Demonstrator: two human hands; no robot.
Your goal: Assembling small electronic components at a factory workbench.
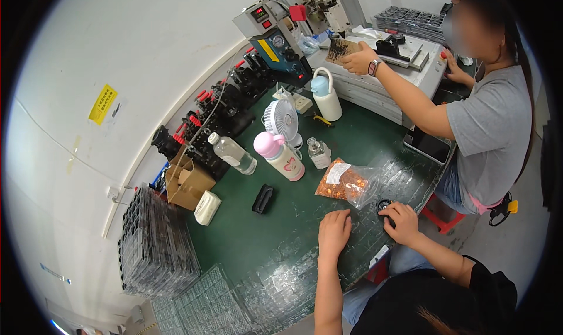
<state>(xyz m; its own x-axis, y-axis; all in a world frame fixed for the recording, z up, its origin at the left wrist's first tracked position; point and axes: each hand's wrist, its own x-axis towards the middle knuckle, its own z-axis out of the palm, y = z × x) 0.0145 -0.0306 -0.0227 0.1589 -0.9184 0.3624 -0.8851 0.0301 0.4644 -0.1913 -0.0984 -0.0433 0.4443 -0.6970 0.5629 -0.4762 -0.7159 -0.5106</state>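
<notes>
My left hand [335, 234] rests on the green tabletop, palm down, fingers fairly straight and holding nothing. To its right, my right hand [402, 222] has its fingertips closed on a small black round part [384, 205] by the table's near edge; the fingers hide some of it. Just beyond both hands lies a clear plastic bag of small copper-coloured pieces [340, 184] with a white label. A black elongated plastic part [263, 199] sits farther left on the table.
A glass bottle [319, 154], pink-capped bottle [280, 157], fan [282, 121] and clear bottle [233, 154] stand beyond. Stacked trays [155, 244] are at left, near a cardboard box [189, 182]. A co-worker's hand [360, 59] holds a speckled board [342, 50] by a machine.
</notes>
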